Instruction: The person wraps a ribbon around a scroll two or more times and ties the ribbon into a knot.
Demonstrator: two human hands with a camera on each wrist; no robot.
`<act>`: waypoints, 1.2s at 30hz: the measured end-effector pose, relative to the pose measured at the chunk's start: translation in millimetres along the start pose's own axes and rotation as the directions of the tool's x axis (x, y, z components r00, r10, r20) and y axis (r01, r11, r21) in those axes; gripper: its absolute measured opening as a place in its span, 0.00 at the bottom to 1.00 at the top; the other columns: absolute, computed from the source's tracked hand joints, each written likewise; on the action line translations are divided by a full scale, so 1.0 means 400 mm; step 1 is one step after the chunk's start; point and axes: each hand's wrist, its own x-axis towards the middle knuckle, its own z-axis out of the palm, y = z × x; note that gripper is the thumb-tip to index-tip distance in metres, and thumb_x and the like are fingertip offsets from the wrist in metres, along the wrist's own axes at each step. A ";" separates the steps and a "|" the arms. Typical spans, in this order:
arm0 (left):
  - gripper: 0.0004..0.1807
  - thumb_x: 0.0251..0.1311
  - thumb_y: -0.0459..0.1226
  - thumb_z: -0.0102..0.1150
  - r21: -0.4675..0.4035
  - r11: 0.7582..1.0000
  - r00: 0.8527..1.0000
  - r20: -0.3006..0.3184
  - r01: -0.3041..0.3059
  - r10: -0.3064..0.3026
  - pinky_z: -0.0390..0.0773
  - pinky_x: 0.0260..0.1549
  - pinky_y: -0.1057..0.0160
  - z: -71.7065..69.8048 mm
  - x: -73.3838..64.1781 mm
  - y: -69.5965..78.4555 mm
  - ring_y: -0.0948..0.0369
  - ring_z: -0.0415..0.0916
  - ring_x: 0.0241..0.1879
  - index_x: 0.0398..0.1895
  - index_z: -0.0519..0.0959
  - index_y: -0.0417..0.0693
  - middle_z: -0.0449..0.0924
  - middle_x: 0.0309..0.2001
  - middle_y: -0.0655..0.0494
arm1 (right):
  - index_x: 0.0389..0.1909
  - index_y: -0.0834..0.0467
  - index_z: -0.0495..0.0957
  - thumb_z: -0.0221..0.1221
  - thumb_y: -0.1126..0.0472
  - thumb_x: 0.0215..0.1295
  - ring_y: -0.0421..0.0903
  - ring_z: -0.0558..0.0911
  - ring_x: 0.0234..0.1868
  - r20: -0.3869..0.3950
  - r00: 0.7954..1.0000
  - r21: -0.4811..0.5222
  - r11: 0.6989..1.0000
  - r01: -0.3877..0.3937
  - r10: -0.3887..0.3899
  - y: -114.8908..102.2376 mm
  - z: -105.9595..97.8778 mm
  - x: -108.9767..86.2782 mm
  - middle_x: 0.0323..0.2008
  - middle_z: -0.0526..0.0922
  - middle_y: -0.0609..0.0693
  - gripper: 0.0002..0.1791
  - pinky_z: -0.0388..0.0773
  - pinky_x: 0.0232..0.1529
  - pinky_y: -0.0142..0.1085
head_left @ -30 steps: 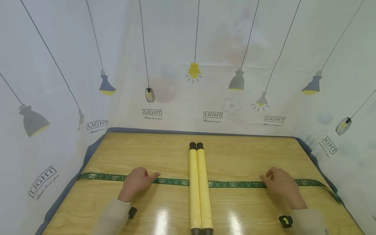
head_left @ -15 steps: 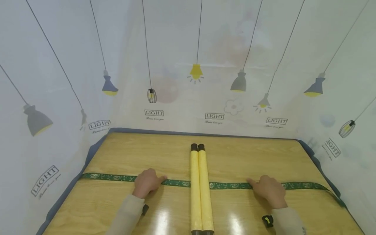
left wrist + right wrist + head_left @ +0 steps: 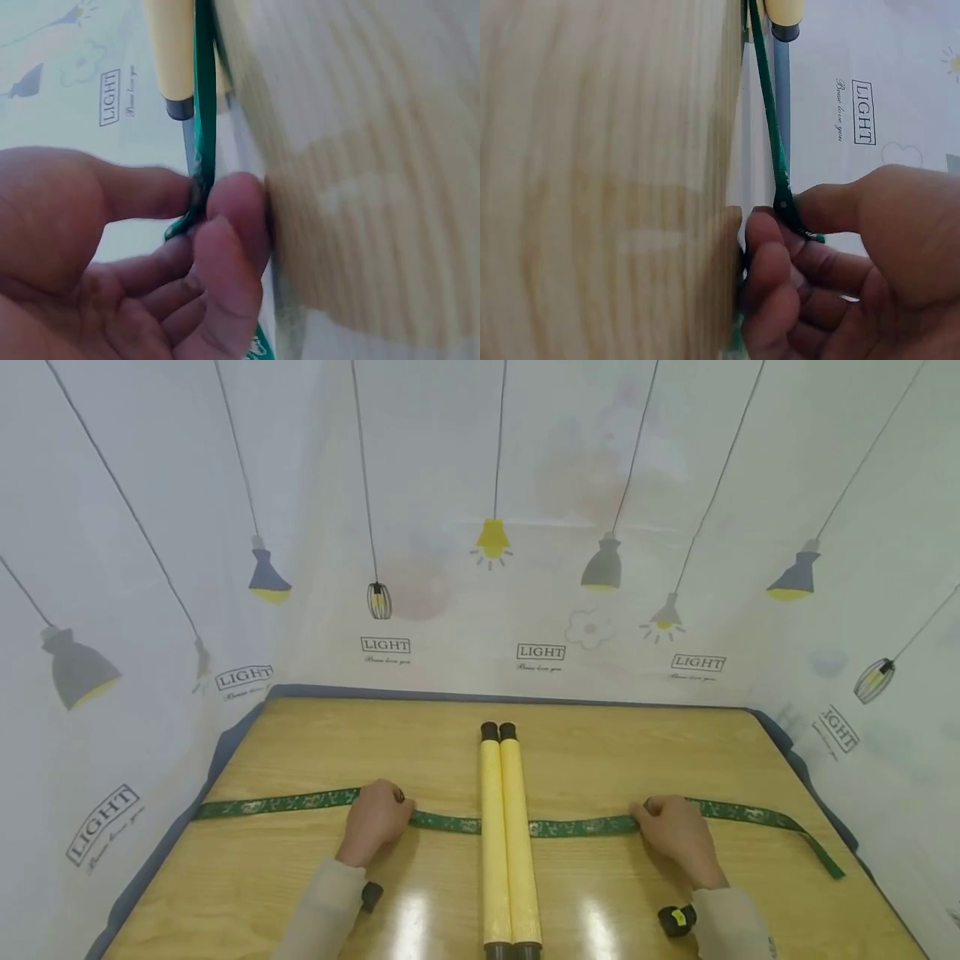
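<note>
A long green ribbon (image 3: 585, 827) with a pale gold print runs left to right across the table, passing under two yellow rolls (image 3: 501, 843) with dark end caps that lie side by side. My left hand (image 3: 375, 818) pinches the ribbon left of the rolls; in the left wrist view the thumb presses the ribbon (image 3: 202, 135) against the fingertips. On the other side, my right hand (image 3: 678, 831) pinches it too, between thumb and fingers in the right wrist view, where the ribbon (image 3: 772, 112) rises from the rolls. The ribbon's right tail (image 3: 821, 852) trails toward the table's right edge.
The wooden table (image 3: 375, 743) has a blue-grey border (image 3: 517, 697) along its back and sides. White wall sheeting (image 3: 450, 485) printed with hanging lamps and "LIGHT" labels surrounds it. Black wrist devices (image 3: 677, 920) sit at both sleeves.
Both hands have moved inward toward the rolls and now pinch the ribbon. Its portions near the hands have lifted, and its right tail has been drawn inward from the table's edge.
</note>
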 end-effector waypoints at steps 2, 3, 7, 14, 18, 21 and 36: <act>0.17 0.68 0.35 0.58 -0.062 0.998 1.000 -0.022 -0.014 0.013 0.60 0.11 0.70 -0.001 0.004 0.002 0.65 0.60 0.12 0.18 0.77 0.42 0.65 0.11 0.59 | 0.28 0.59 0.83 0.55 0.52 0.76 0.45 0.74 0.25 -0.027 0.999 0.039 0.999 0.036 -0.035 -0.006 0.000 0.001 0.24 0.82 0.51 0.19 0.70 0.28 0.39; 0.14 0.68 0.35 0.57 -0.091 0.996 0.999 -0.030 -0.017 0.015 0.61 0.12 0.70 -0.002 0.006 0.005 0.64 0.62 0.12 0.23 0.79 0.40 0.68 0.13 0.57 | 0.33 0.61 0.84 0.55 0.53 0.76 0.46 0.75 0.27 -0.032 0.998 0.060 0.997 0.049 -0.047 -0.009 0.000 0.003 0.28 0.85 0.52 0.17 0.71 0.30 0.39; 0.07 0.68 0.33 0.58 -0.231 0.972 0.998 -0.056 -0.050 0.038 0.70 0.16 0.69 -0.004 0.012 0.015 0.62 0.71 0.18 0.35 0.81 0.36 0.79 0.23 0.51 | 0.35 0.61 0.81 0.52 0.55 0.79 0.46 0.76 0.26 -0.045 0.997 0.153 0.986 0.072 -0.066 -0.018 0.005 0.012 0.29 0.84 0.53 0.17 0.72 0.30 0.40; 0.13 0.73 0.33 0.58 -0.495 0.861 0.993 -0.031 -0.117 0.118 0.88 0.42 0.55 -0.005 0.030 0.047 0.56 0.87 0.39 0.54 0.79 0.34 0.88 0.40 0.44 | 0.64 0.66 0.75 0.48 0.60 0.81 0.53 0.87 0.55 -0.026 0.997 0.495 0.866 0.076 -0.072 -0.054 0.000 0.019 0.57 0.84 0.63 0.20 0.84 0.56 0.43; 0.14 0.79 0.39 0.50 -0.611 0.780 0.982 0.025 -0.133 0.187 0.86 0.47 0.50 -0.006 0.041 0.070 0.54 0.87 0.41 0.54 0.79 0.39 0.87 0.38 0.45 | 0.67 0.68 0.69 0.49 0.59 0.82 0.46 0.89 0.51 -0.024 0.996 0.646 0.759 0.083 -0.089 -0.083 0.000 0.026 0.55 0.85 0.64 0.21 0.84 0.55 0.37; 0.16 0.81 0.42 0.45 -0.679 0.722 0.971 0.058 -0.131 0.231 0.86 0.48 0.51 -0.007 0.042 0.091 0.55 0.87 0.39 0.53 0.79 0.41 0.85 0.36 0.48 | 0.65 0.68 0.68 0.49 0.57 0.82 0.42 0.90 0.46 -0.034 0.993 0.699 0.708 0.102 -0.110 -0.106 0.006 0.032 0.51 0.86 0.63 0.22 0.85 0.53 0.36; 0.16 0.81 0.42 0.47 -0.656 0.723 0.897 0.160 -0.216 0.413 0.67 0.17 0.67 0.032 0.048 0.190 0.63 0.65 0.13 0.54 0.77 0.40 0.79 0.22 0.46 | 0.64 0.64 0.73 0.53 0.55 0.80 0.44 0.84 0.33 -0.016 0.965 0.727 0.660 0.190 -0.261 -0.235 0.012 0.041 0.33 0.85 0.49 0.21 0.85 0.40 0.34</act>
